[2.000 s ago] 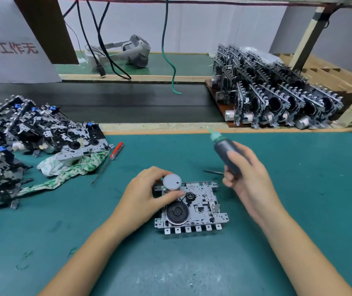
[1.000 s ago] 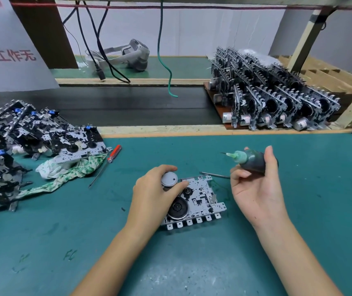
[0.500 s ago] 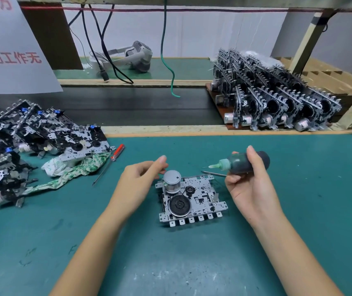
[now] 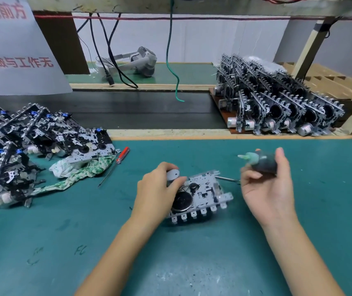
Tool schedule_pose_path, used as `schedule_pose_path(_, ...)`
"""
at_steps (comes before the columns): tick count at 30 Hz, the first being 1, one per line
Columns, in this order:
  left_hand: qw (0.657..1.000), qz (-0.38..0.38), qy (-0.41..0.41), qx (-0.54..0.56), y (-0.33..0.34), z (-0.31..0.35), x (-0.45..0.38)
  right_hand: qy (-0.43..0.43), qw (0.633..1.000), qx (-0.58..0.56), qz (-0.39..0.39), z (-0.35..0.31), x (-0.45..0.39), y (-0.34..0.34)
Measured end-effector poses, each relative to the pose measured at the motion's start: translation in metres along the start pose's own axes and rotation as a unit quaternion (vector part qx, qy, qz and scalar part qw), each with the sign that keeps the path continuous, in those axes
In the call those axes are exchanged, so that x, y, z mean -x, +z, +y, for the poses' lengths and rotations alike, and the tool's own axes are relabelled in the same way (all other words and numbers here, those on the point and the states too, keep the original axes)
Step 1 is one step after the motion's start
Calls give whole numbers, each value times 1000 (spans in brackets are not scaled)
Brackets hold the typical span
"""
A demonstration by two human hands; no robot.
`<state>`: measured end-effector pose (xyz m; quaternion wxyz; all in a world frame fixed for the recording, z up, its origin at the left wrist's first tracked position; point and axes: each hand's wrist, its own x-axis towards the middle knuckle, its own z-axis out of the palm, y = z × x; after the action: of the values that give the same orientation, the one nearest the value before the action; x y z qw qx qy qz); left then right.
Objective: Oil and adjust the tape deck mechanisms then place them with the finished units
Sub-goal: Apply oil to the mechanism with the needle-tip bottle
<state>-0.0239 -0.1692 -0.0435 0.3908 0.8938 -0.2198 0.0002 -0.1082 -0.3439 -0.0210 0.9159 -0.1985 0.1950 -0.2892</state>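
- The tape deck mechanism (image 4: 203, 194) lies on the green tabletop (image 4: 192, 263), near the centre.
- The left hand (image 4: 157, 193) grips it at its 9 o'clock edge, fingers curled round the silver motor (image 4: 172, 175).
- The right hand (image 4: 267, 189), at 3 o'clock from the mechanism, holds a dark oil bottle (image 4: 263, 162) between thumb and curled fingers, its green nozzle pointing toward 9 o'clock.
- Finished units (image 4: 277, 107) stand in rows at 1 o'clock; a heap of mechanisms (image 4: 21, 146) lies at 9 o'clock.
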Motion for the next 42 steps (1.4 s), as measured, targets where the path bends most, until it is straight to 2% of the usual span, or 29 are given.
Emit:
schedule_pose_path(1, 994, -28, -49, 89, -1, 6, 0, -18, 1000, -17, -7, -5, 0, 1)
schedule_pose_path(2, 970, -68, -99, 210, -1, 13, 0, -34, 999, -25, -13, -8, 0, 2)
schedule_pose_path(3, 926, -110, -147, 330, 1, 20, -1, -44, 999, -26, -16, -9, 1, 3)
schedule_pose_path(6, 749, -161, -268, 584, 8, 29, -3, -31, 999, 0, -22, 1, 10, 11)
schedule_pose_path(9, 588, -194, -299, 726, 11, 26, 3, 5, 998, 32, -45, 20, 23, 22)
schedule_pose_path(10, 552, -195, -299, 754, 11, 23, 6, 5, 998, 47, -51, 27, 27, 25)
schedule_pose_path(12, 524, -189, -287, 780, 17, 13, 12, -17, 995, 82, -49, 37, 33, 29)
schedule_pose_path(13, 515, -216, -266, 786, 15, 13, 15, -34, 993, 101, -42, 41, 35, 30)
schedule_pose_path(14, 483, -249, -231, 807, 13, 14, 16, -49, 991, 117, -31, 45, 37, 30)
schedule_pose_path(15, 488, -259, -219, 804, 10, 19, 17, -62, 989, 130, -22, 47, 39, 30)
schedule_pose_path(17, 535, -214, -266, 773, 14, 19, 15, -81, 985, 149, -19, 51, 41, 26)
schedule_pose_path(18, 538, -201, -278, 770, 19, 16, 13, -88, 982, 163, -22, 52, 42, 25)
schedule_pose_path(20, 511, -197, -276, 790, 23, 18, 11, -95, 977, 191, -27, 55, 43, 24)
schedule_pose_path(25, 519, -189, -267, 789, 24, 18, 12, -123, 966, 225, -45, 60, 47, 24)
schedule_pose_path(32, 507, -179, -278, 796, 25, 17, 13, -143, 958, 235, -78, 60, 47, 24)
schedule_pose_path(42, 533, -195, -271, 778, 26, 19, 13, -148, 952, 257, -78, 61, 43, 19)
